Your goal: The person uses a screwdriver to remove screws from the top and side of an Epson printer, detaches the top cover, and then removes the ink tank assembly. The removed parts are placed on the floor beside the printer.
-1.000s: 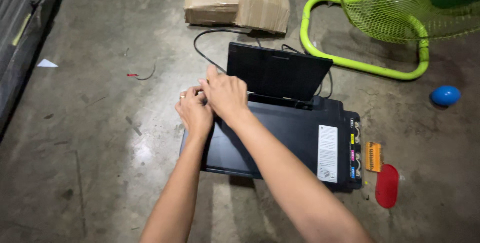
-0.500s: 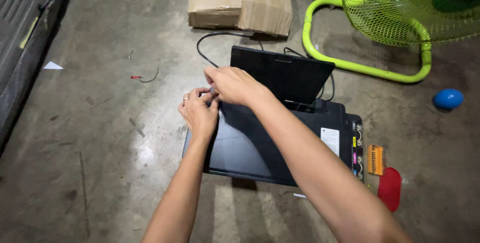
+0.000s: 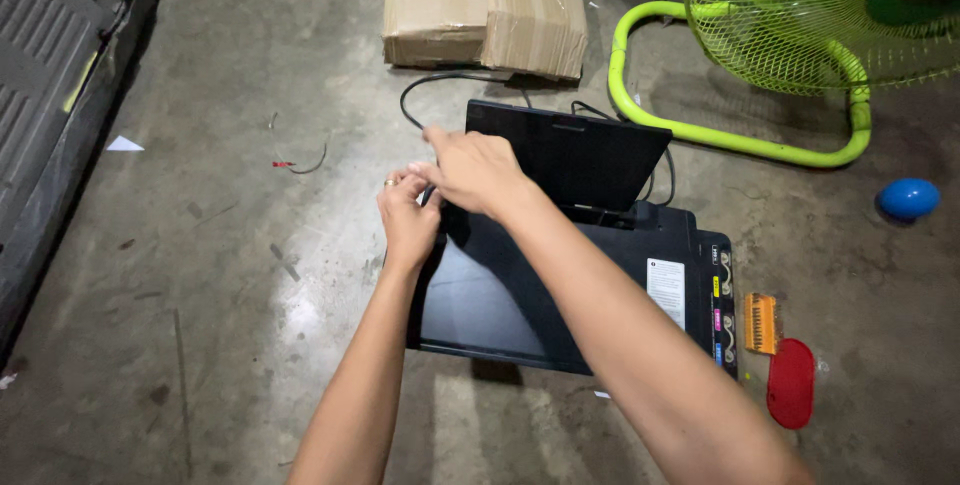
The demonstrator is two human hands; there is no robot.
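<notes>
A black printer lies on the concrete floor with its rear paper flap raised. My left hand sits at the printer's back left corner, fingers pinched together, a ring on one finger. My right hand reaches across over it, fingers curled at the same corner beside the flap. What the fingers grip is hidden between the two hands. A black cable loops on the floor behind the printer. Coloured ink tank labels run along the printer's right side.
A flattened cardboard box lies behind the printer. A lime-green floor fan stands at the back right. A blue ball, an orange piece and a red oval lid lie right. A dark grey panel lies far left.
Both hands have stayed at the printer's back left corner; the right hand has shifted slightly further over the left, and the view has drifted a little.
</notes>
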